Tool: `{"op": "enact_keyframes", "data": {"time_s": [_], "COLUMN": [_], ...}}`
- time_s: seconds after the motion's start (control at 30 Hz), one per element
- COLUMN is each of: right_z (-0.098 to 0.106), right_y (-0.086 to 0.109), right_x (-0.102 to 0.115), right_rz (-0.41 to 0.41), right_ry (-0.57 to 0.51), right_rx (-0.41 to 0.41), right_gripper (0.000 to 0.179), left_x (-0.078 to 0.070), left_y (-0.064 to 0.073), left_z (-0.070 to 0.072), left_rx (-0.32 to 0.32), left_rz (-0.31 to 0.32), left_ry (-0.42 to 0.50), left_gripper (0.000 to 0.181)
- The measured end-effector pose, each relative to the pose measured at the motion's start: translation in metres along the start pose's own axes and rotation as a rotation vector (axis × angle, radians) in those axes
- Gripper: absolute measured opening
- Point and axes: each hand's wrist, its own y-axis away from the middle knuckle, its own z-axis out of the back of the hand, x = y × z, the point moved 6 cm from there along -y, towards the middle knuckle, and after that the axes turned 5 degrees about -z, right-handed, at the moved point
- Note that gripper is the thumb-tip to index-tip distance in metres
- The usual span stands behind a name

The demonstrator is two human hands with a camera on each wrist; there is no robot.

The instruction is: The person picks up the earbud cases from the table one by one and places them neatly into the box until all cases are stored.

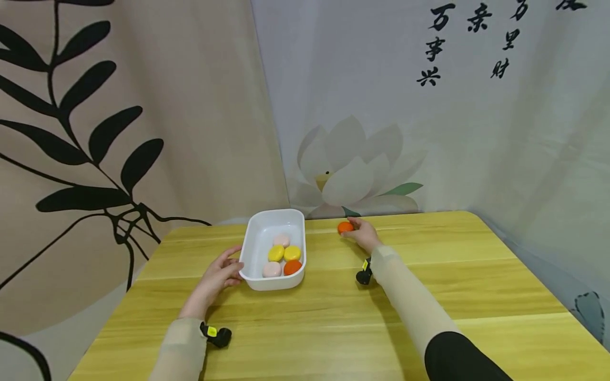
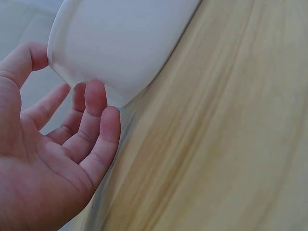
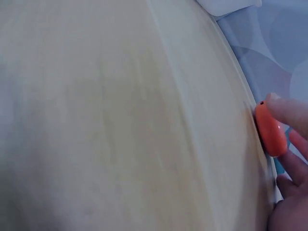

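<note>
— Start close: what's the left hand (image 1: 216, 278) doing?

— It rests against the near left corner of the white tray (image 1: 252, 238), fingers (image 2: 96, 120) loose and lightly bent along the wall — touching it, not clamped round it.

— And inside the tray?

— Five small round pieces, bunched toward the near end: a pink one (image 1: 272, 269) and an orange one (image 1: 293, 267) in front, two yellow ones (image 1: 284, 253) behind them, another pink (image 1: 281, 239) farther back. The far half of the tray is bare.

— So most of the sorting looks finished?

— I'd judge so. One orange piece (image 1: 345, 227) is outside, at the far edge of the table (image 1: 429, 296), right of the tray.

— Is it held?

— The right hand (image 1: 364, 234) has its fingertips (image 3: 288, 110) pinching it; it sits low, at the tabletop. It remains to be carried over into the tray; I see no other loose pieces.
</note>
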Motion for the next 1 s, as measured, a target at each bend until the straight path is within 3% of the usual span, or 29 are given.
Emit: {"op": "enact_keyframes", "data": {"time_s": [0.43,0.73,1.0], "right_z": [0.0001,0.0022,0.0046], "right_y": [-0.0003,0.0011,0.0055], "right_x": [0.0021,-0.0046,-0.0024], "right_rz": [0.049,0.037,0.061], "right_ry": [0.13,0.121,0.096], "right_rx": [-0.105,-0.149,-0.125], "right_gripper": [0.056,0.053,0.052], "left_x": [0.0002,-0.0002,0.001], "left_y": [0.0009,0.0021,0.0011], "left_z": [0.0016,-0.0004,0.0006], "left_rx": [-0.01,0.005,-0.002], "left_rz": [0.0,-0.004,0.002], "left_ry": [0.015,0.007,0.016], "left_gripper": [0.061,0.062,0.062]}}
